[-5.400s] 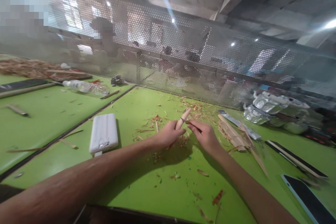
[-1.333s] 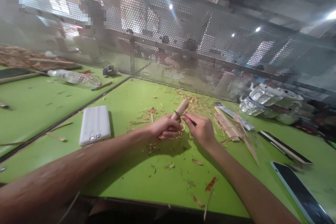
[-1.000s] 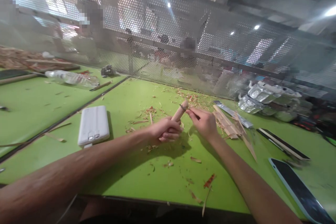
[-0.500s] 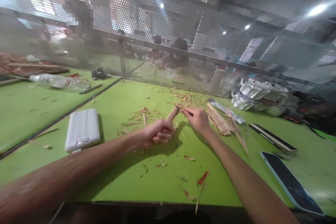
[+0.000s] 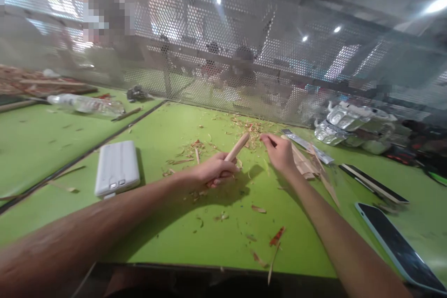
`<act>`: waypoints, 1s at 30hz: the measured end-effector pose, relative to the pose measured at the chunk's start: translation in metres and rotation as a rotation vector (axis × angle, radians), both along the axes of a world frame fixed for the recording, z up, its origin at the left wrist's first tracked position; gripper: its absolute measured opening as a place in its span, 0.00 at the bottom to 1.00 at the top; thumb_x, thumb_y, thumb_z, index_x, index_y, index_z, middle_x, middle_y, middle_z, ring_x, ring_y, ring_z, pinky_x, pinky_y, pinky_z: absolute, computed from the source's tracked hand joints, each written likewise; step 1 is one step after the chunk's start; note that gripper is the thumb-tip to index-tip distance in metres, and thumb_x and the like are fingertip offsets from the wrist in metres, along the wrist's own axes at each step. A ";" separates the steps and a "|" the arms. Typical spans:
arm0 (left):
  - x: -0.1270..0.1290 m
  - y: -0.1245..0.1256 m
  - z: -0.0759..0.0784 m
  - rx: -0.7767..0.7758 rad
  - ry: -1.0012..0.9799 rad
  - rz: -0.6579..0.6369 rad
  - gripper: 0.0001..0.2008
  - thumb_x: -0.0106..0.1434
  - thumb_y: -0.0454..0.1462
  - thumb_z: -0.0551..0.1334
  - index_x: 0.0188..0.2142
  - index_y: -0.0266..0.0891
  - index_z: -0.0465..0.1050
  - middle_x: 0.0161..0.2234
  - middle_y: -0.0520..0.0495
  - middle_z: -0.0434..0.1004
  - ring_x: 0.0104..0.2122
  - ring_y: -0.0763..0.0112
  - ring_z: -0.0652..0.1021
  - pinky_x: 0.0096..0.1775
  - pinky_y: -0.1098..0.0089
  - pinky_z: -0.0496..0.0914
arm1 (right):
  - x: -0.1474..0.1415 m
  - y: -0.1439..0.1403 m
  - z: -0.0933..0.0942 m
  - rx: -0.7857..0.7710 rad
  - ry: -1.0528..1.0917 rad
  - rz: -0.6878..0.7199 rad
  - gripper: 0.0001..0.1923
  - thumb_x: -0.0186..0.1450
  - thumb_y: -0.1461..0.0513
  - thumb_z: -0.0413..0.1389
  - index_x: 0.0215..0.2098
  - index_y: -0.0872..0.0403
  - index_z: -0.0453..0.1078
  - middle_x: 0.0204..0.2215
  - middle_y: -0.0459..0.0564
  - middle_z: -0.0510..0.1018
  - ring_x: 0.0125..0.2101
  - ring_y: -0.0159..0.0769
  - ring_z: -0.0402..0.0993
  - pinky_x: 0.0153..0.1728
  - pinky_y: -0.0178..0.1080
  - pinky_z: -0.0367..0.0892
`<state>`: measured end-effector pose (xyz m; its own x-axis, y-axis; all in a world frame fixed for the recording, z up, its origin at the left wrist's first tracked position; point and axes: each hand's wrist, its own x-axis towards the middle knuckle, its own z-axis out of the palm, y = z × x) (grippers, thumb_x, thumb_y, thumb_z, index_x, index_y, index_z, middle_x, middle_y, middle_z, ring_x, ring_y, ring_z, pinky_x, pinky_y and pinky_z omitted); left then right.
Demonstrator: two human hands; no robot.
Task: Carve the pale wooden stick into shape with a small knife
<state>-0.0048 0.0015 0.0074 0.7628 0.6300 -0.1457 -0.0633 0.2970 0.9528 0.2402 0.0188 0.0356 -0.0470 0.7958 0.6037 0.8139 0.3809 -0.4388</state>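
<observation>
My left hand (image 5: 218, 168) is closed around a pale, smooth wooden stick (image 5: 238, 147), which slants up and to the right above the green table (image 5: 195, 247). To the right of the stick's far end, and apart from it, is my right hand (image 5: 279, 152). Its thumb and fingers are pinched together, and what they hold, if anything, is too small to make out. Beneath and beyond both hands, thin wood shavings (image 5: 249, 125) lie scattered. Flat wood strips (image 5: 303, 160) rest just beside my right hand.
A white power bank (image 5: 118, 167) lies left, a phone (image 5: 398, 242) at the front right. Beyond are a plastic bottle (image 5: 87, 104), a steel ruler (image 5: 309, 145) and wrapped silvery containers (image 5: 349, 123). A perforated metal screen (image 5: 216, 74) borders the back, with people behind it.
My right hand has moved right, away from the stick's tip, where its fingers were before. The stick has tilted slightly in my left hand. The whole view has shifted a little.
</observation>
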 end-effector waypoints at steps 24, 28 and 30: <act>0.014 -0.012 0.017 0.368 0.499 0.396 0.03 0.67 0.32 0.57 0.38 0.39 0.62 0.22 0.58 0.63 0.14 0.78 0.64 0.15 0.74 0.62 | -0.030 -0.021 -0.008 0.129 -0.368 0.131 0.21 0.74 0.51 0.50 0.40 0.52 0.83 0.34 0.51 0.86 0.28 0.36 0.78 0.25 0.35 0.63; 0.014 -0.014 0.018 0.467 0.596 0.374 0.06 0.65 0.36 0.60 0.38 0.40 0.62 0.25 0.54 0.66 0.17 0.75 0.68 0.16 0.72 0.62 | -0.004 -0.003 -0.008 0.093 -0.335 -0.063 0.21 0.73 0.50 0.52 0.38 0.52 0.84 0.28 0.51 0.84 0.23 0.36 0.74 0.22 0.35 0.58; 0.014 -0.016 0.017 0.538 0.596 0.363 0.08 0.64 0.39 0.62 0.37 0.40 0.62 0.27 0.52 0.68 0.19 0.74 0.70 0.17 0.73 0.62 | 0.011 0.005 -0.007 0.049 -0.305 -0.188 0.23 0.72 0.49 0.52 0.35 0.52 0.84 0.23 0.51 0.82 0.21 0.37 0.72 0.22 0.36 0.55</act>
<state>0.0092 -0.0142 0.0249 0.3936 0.9167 -0.0691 0.4858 -0.1436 0.8622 0.2509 0.0235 0.0291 -0.0863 0.7782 0.6220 0.9624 0.2264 -0.1498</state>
